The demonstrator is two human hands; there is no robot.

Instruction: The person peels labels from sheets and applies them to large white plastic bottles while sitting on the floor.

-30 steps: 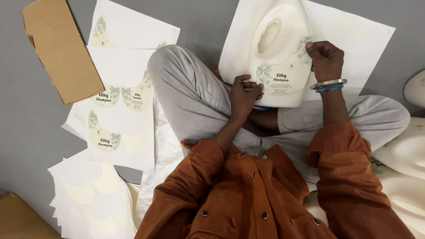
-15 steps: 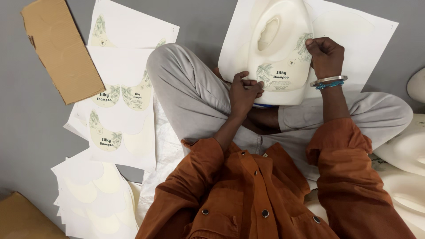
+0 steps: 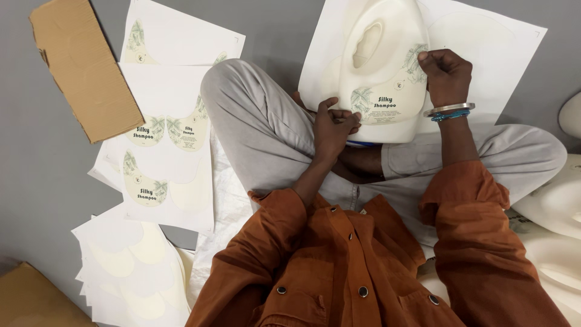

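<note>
Both hands are laid on a large cream plastic jug with a moulded handle hollow [image 3: 387, 54], which is propped on the crossed legs of the seated person and rests over a big white backing sheet [image 3: 514, 54] spread on the grey floor [image 3: 24, 169]. On the jug's face a pale leaf-printed label [image 3: 384, 100] is seen. The left hand [image 3: 334, 124] is pressed flat-fingered against the lower left edge of that label, its fingers together and nothing enclosed in it. The right hand [image 3: 446, 74] is curled shut at the label's upper right corner, where the label edge is pinched against the jug; silver and blue bangles [image 3: 449, 111] are worn at its wrist. Beside the left knee, white sheets carrying printed labels [image 3: 166, 130] are overlapped on the floor, and nearer the body a stack of emptied white sheets [image 3: 130, 266] is fanned out. A torn piece of brown cardboard [image 3: 82, 66] is lying at the upper left. More cream jugs [image 3: 554, 206] are partly seen at the right edge.
</note>
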